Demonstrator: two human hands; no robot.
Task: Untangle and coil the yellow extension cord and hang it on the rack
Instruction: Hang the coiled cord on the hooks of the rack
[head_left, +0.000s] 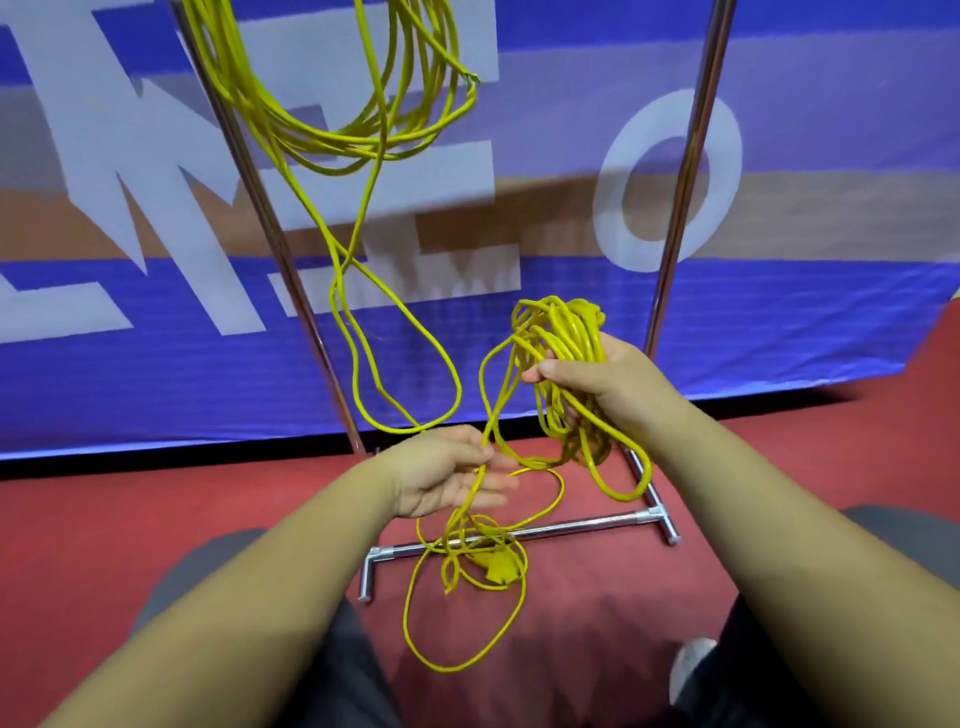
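Yellow extension cord (569, 338) bunched up in the right hand (610, 382), fingers wrapped round the loops | left hand (441, 478), nearer, pinches one strand | more loops hang far left from the chrome rack (571, 529) | plug end tangled on the red floor (104, 545)

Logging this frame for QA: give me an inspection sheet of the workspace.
Surface: red floor, cord loops lying on it.
Job's things: yellow extension cord, coils hanging at the top by the rack, loops dangling, plug end on the floor.
Clutter: nothing seen.
Grippers: right hand grips a bundle of coils; left hand palm up, strand across it, grip unclear.
Cables: only the yellow cord, tangled over the rack's base bar.
Surroundings: blue banner with white letters behind; grey shoe lower right.
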